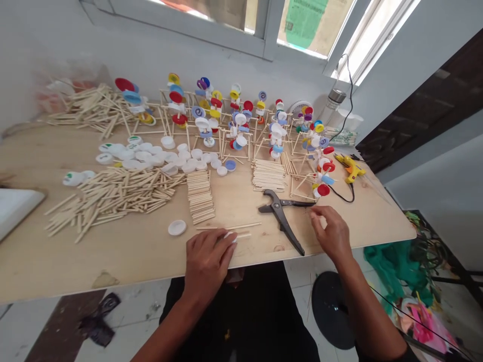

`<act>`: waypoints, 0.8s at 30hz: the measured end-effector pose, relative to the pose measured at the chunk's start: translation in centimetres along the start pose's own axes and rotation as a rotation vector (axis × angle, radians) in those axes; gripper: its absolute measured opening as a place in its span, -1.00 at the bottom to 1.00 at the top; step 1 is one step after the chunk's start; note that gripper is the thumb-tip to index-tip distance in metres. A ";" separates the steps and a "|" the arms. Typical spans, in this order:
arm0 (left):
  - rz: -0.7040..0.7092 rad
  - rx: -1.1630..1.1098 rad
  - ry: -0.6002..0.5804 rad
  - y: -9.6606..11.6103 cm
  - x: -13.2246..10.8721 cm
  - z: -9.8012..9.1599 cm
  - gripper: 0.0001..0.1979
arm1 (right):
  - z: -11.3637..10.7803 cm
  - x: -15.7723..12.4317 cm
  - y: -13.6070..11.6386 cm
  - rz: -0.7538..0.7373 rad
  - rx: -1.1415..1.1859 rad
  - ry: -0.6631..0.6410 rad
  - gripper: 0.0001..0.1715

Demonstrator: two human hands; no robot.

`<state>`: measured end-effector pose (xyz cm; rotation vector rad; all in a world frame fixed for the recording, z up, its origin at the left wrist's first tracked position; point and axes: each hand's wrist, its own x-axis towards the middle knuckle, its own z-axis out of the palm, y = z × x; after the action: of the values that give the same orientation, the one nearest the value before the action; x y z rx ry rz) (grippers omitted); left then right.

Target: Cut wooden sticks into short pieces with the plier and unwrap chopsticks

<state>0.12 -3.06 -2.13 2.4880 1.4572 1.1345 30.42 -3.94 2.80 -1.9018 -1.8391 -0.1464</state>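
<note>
My left hand (209, 261) rests on the wooden table (132, 251) near its front edge, fingers curled over a white bottle cap (229, 235) and the end of thin wooden sticks (230, 227). My right hand (332, 231) lies on the table to the right, fingers bent with their tips together; I cannot make out anything in them. Black pliers (283, 211) lie open between the two hands, just left of my right hand. A single white cap (177, 227) sits left of my left hand.
Heaps and neat stacks of wooden sticks (113, 196) and several white caps (151, 156) cover the middle. Stick frames carrying coloured caps (234, 120) line the back. A yellow glue gun (350, 168) with a black cord lies at the right edge.
</note>
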 end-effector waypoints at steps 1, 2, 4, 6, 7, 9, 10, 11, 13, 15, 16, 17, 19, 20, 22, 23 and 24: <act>-0.006 0.004 -0.003 0.0 0.0 0.0 -0.84 | 0.3 0.0 -0.6 -0.038 0.018 -0.022 -0.74; -0.014 0.008 -0.007 -0.1 0.0 -0.1 -0.84 | 0.6 -0.1 -1.3 -0.078 0.032 -0.041 -0.75; -0.029 0.019 -0.012 -0.2 0.1 -0.3 -0.83 | 1.2 -0.1 -2.4 -0.156 0.048 -0.066 -0.75; -0.044 0.032 -0.020 -0.4 0.4 -0.4 -0.83 | 1.6 -0.1 -3.3 -0.213 0.049 -0.071 -0.74; -0.052 0.037 -0.023 -0.5 0.5 -0.4 -0.82 | 1.8 -0.1 -3.7 -0.231 0.048 -0.069 -0.73; -0.069 0.046 -0.031 -0.9 0.8 -0.5 -0.81 | 2.0 0.0 -4.2 -0.258 0.052 -0.072 -0.73; -0.078 0.054 -0.036 -1.0 1.0 -0.5 -0.81 | 2.0 0.0 -4.4 -0.267 0.055 -0.075 -0.73; -0.083 0.062 -0.042 -1.2 1.2 -0.6 -0.80 | 2.0 0.0 -4.6 -0.274 0.060 -0.079 -0.73; -0.093 0.082 -0.048 -1.6 1.4 -0.6 -0.79 | 2.0 -0.1 -4.8 -0.283 0.068 -0.084 -0.73; -0.096 0.095 -0.055 -1.8 1.5 -0.7 -0.79 | 2.0 -0.3 -5.0 -0.291 0.075 -0.083 -0.74; -0.094 0.098 -0.059 -2.0 1.5 -0.7 -0.79 | 2.1 -0.4 -5.1 -0.295 0.078 -0.082 -0.74; -0.092 0.100 -0.062 -2.1 1.6 -0.7 -0.79 | 2.1 -0.4 -5.2 -0.298 0.080 -0.080 -0.74; -0.087 0.107 -0.060 -2.5 1.7 -0.7 -0.78 | 2.1 -0.6 -5.5 -0.303 0.086 -0.072 -0.74; -0.086 0.111 -0.058 -2.8 1.8 -0.7 -0.78 | 2.2 -0.7 -5.6 -0.305 0.089 -0.067 -0.74; -0.088 0.116 -0.059 -3.4 2.0 -0.6 -0.77 | 2.2 -0.8 -5.7 -0.312 0.097 -0.061 -0.74; -0.090 0.116 -0.065 -3.7 2.2 -0.6 -0.77 | 2.2 -0.8 -5.7 -0.315 0.100 -0.059 -0.73; -0.092 0.114 -0.075 -4.0 2.3 -0.6 -0.77 | 2.3 -0.8 -5.8 -0.317 0.103 -0.059 -0.73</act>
<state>-2.50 0.80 -1.91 2.4760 1.6404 0.9577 24.24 -3.90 2.03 -1.5518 -2.1354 -0.0992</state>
